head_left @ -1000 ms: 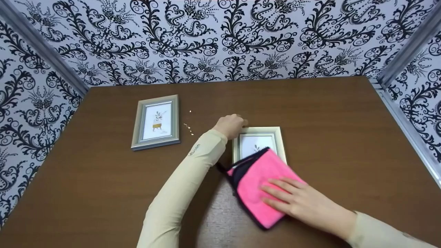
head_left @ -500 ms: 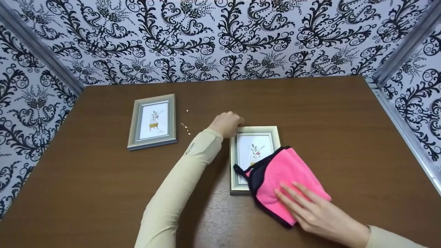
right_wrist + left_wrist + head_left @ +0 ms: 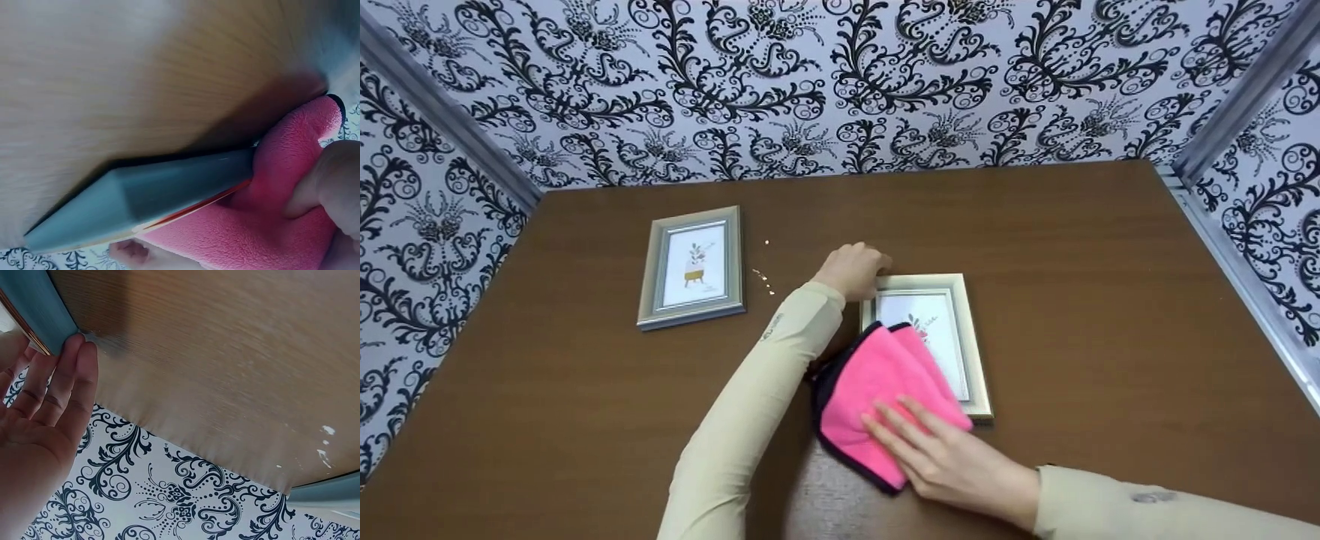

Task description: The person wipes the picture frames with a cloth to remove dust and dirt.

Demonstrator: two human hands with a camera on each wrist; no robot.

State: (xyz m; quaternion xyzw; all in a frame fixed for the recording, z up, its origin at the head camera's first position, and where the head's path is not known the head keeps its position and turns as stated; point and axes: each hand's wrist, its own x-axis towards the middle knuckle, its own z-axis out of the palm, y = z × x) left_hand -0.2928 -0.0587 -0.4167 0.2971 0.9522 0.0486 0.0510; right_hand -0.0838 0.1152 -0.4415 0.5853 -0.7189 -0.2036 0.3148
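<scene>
My left hand (image 3: 851, 271) grips the upper left corner of a pale picture frame (image 3: 971, 345) lying face up on the table. In the left wrist view, its fingertips (image 3: 85, 360) sit against the blue-grey side of the frame, the thumb over the top. My right hand (image 3: 952, 461) lies with fingers extended on a pink cloth (image 3: 877, 375) with black edging, pressing it over the frame's lower left. The cloth hides that corner and much of the picture, a plant print. In the right wrist view, the cloth wraps over the edge of the frame.
A second picture frame (image 3: 733, 262) lies face up at the left of the brown table (image 3: 1080, 300). Small pale flecks (image 3: 765, 279) are scattered beside it. Black-and-white patterned walls (image 3: 840, 90) border the back and both sides, with grey metal strips at the corners.
My right hand first slid the cloth right and down, uncovering more of the frame, then swept it back left over the lower left corner. The left hand keeps its grip on the frame.
</scene>
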